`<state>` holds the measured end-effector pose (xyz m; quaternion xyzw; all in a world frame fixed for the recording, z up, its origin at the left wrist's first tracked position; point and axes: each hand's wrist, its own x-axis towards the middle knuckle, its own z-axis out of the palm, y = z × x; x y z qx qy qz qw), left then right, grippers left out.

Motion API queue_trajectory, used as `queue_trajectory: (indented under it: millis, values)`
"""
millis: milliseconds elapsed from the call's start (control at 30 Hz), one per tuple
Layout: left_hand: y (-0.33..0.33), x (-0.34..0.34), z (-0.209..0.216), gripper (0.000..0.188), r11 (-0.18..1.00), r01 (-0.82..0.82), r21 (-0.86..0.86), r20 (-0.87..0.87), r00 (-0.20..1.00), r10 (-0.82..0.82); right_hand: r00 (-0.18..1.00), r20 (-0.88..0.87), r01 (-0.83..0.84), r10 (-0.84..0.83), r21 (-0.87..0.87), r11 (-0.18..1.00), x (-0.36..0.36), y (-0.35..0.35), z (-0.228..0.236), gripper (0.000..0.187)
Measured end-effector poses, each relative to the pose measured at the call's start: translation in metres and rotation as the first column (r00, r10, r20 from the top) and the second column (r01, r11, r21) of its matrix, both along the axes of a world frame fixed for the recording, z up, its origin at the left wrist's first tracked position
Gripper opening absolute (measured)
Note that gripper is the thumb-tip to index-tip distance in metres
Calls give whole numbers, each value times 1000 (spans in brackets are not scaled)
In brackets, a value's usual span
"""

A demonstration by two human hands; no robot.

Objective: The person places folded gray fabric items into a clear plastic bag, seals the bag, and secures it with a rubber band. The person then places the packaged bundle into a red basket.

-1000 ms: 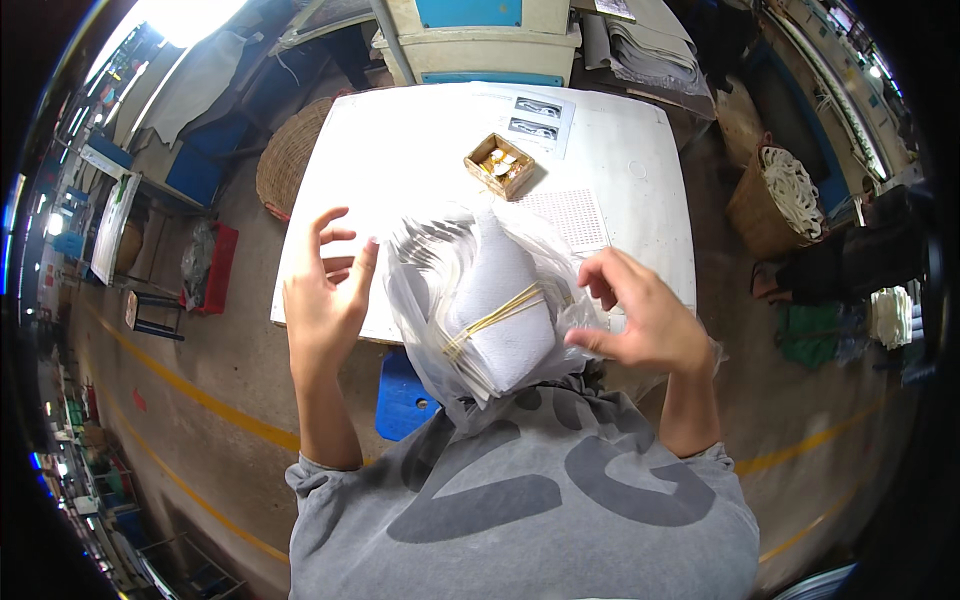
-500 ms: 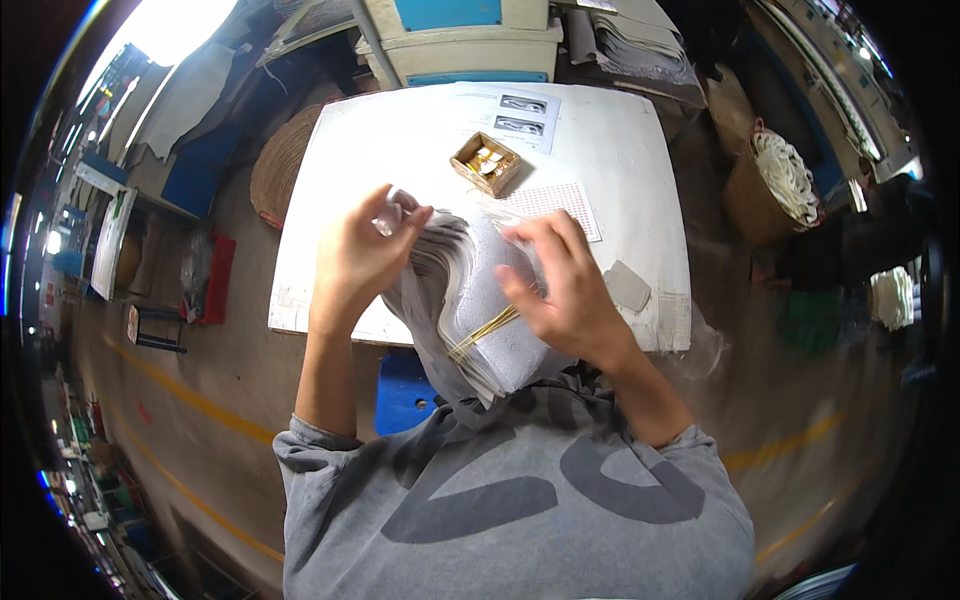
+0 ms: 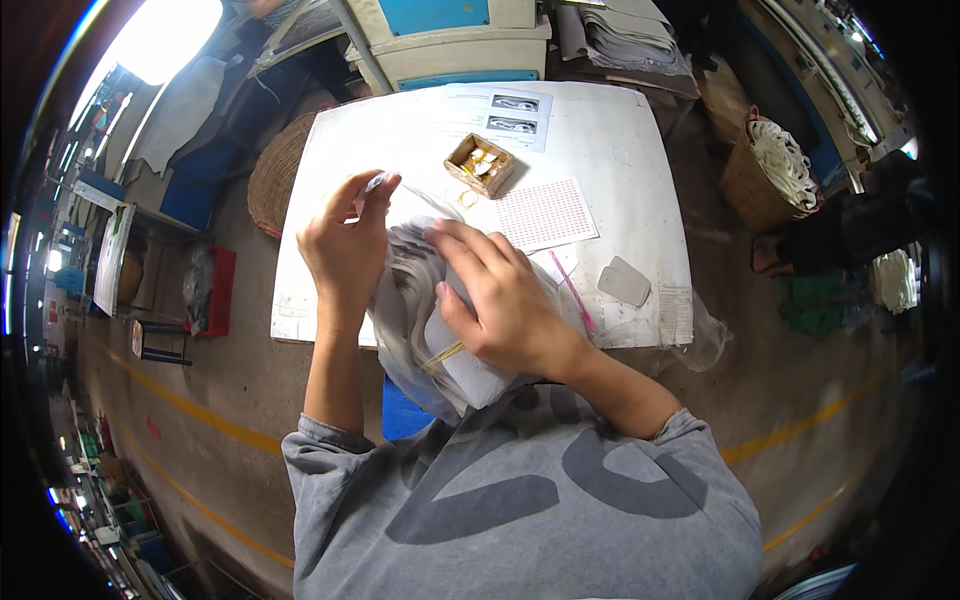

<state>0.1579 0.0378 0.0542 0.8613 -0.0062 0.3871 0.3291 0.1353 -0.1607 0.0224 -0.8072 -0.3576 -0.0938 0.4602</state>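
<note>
**White bundle [image 3: 438, 332] in a clear plastic bag [image 3: 388, 328] at the bench's near edge**

The bundle lies against the person's grey shirt [image 3: 520, 480], its long axis running away from the body, with the far end leaning left. The bagged far end points up the bench [image 3: 635, 215]; the layered edges face left. The left hand [image 3: 343, 240] has its fingers pinched together on the bag's edge, beyond the bundle. The right hand [image 3: 505, 310] lies over the bundle with thumb and fingers spread apart, touching it.

There is one bundle, in one bag; its layers are too many to count. Yellow bands [image 3: 443, 357] cross it, their number hidden. On the bench are one small wooden box [image 3: 465, 180] with small pieces inside, one loose band [image 3: 468, 199] beside it, one card of red marks [image 3: 547, 213], one sheet with two pictures [image 3: 515, 112], one pink stick [image 3: 572, 290] and one pale rounded plate [image 3: 624, 283].

The right hand blocks much of the bundle's upper face. A blue seat [image 3: 402, 408] shows below the bench, one wicker basket [image 3: 278, 180] stands to the left, and another basket, with white strips [image 3: 782, 165], to the right.
</note>
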Motion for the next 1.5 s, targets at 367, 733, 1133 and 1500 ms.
queue_trajectory:
  millis: [367,733,1133,1500]
  values:
    - [25,-20,-4,14,990,-67,-121,-180,983,45,983,-91,164,-160,34,986,5,-73,-1,48]
    - [15,-77,9,73,1000,12,-13,-371,929,-16,866,-424,-273,263,40,961,-19,-86,-4,22]
    - [30,-139,16,33,929,-133,-346,-490,870,-57,963,5,-268,271,167,949,-5,-67,-9,12]
    - [3,-108,11,35,970,76,-233,-171,978,-117,923,-250,-245,292,203,948,-12,-19,-1,34]
